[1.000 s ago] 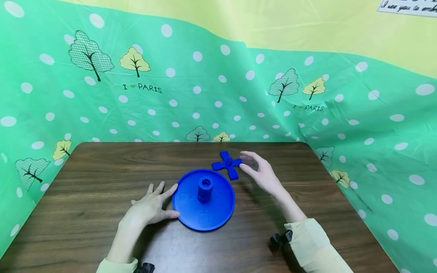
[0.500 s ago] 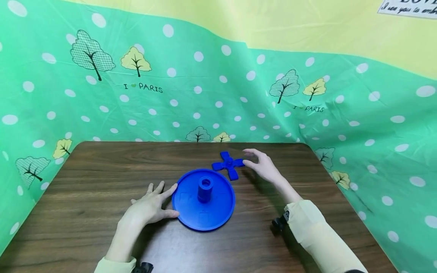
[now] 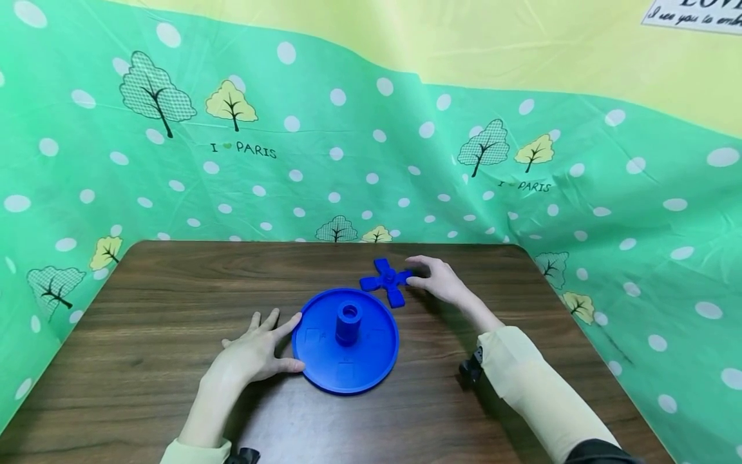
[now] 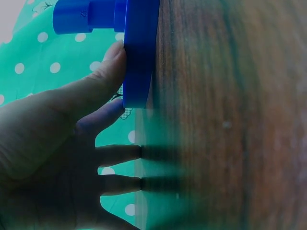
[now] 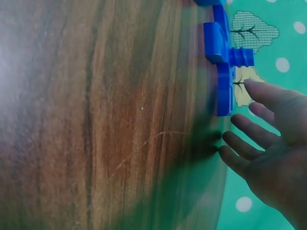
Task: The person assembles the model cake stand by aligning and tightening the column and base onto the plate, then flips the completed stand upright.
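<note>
A round blue disc with a raised rim lies flat on the table. From its middle rises an upright hollow blue post. The thumb and index finger of my left hand touch the disc's left rim, and the other fingers spread over the tabletop. Behind the disc, slightly right, lies a blue four-armed cross piece; the right wrist view shows a ridged stub standing up from its centre. My right hand is at the cross's right arm, thumb and fingers apart around its end, not gripping it.
The brown wood-grain table ends in a rounded back edge near the cross. Behind and beside it hangs a green dotted cloth with printed trees. Dark wrist devices sit at both sleeves.
My right hand first drew back slightly right from the cross, then came back left to its right arm. Its forearm shifted too. The left hand, disc and cross look unmoved.
</note>
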Action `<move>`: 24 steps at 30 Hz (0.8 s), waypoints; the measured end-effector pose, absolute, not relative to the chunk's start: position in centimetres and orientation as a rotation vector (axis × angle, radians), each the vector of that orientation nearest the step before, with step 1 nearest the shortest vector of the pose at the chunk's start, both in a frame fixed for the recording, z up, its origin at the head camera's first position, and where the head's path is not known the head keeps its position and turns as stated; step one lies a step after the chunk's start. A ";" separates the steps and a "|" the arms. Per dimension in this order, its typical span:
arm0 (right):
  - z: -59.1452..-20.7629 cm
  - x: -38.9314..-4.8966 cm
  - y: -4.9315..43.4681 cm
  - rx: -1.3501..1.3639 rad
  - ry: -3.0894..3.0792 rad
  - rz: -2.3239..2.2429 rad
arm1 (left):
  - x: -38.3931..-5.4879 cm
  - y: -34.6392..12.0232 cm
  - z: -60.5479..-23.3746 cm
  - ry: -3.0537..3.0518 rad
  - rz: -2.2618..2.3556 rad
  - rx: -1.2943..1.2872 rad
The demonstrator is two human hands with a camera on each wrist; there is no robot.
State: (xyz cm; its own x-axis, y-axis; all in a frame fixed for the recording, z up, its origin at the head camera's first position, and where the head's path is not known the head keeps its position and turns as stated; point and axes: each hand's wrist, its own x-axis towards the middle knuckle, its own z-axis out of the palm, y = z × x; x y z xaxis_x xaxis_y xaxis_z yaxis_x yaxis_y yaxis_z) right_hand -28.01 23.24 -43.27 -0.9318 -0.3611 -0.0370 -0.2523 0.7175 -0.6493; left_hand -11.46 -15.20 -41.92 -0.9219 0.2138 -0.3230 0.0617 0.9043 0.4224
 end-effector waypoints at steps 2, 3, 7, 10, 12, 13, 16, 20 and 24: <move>-43.4 -28.2 23.2 -0.509 2.767 -0.975 | -11.4 -15.2 -41.9 2.703 0.581 0.202; -43.4 -28.2 23.2 -0.513 2.770 -0.960 | -11.4 -15.2 -41.9 2.703 0.581 0.202; -43.7 -28.6 23.1 -0.513 2.781 -0.889 | -11.4 -15.2 -41.9 2.706 0.575 0.201; -43.9 -28.8 23.0 -0.524 2.811 -0.814 | -11.4 -15.1 -41.9 2.706 0.573 0.197; -44.0 -29.0 22.9 -0.542 2.836 -0.771 | -11.4 -15.1 -41.9 2.707 0.573 0.194; -44.1 -29.0 22.9 -0.551 2.848 -0.756 | -11.4 -15.1 -41.9 2.707 0.573 0.192; -44.2 -29.1 22.8 -0.581 2.883 -0.730 | -11.4 -15.1 -41.8 2.709 0.573 0.187; -44.3 -29.0 22.8 -0.609 2.900 -0.726 | -11.4 -15.1 -41.8 2.701 0.570 0.184; -44.1 -28.8 23.0 -0.593 2.874 -0.770 | -11.5 -15.1 -41.7 2.694 0.568 0.182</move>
